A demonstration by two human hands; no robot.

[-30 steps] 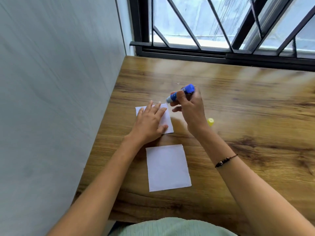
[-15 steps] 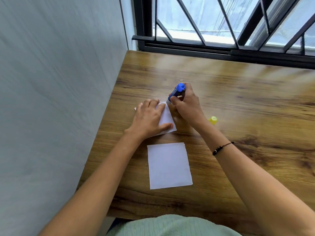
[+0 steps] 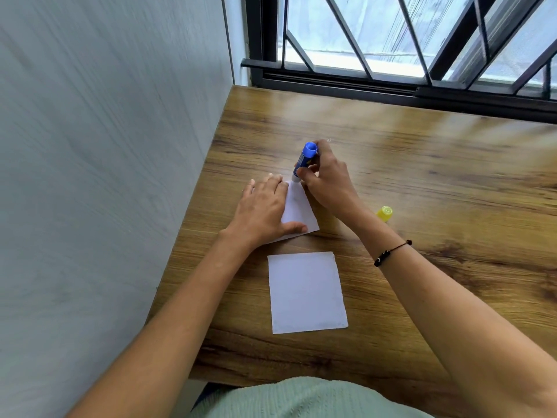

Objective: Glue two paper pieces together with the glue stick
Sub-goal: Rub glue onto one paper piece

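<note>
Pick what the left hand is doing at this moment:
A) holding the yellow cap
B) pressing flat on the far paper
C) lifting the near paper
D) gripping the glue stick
B: the left hand lies flat on the far paper, while the right hand grips the glue stick with its tip at that paper's far corner.

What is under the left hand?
The far paper lies under the left hand, flat on the table. Its right part shows, with the glue stick tip at its far corner. The covered left part cannot be seen.
</note>
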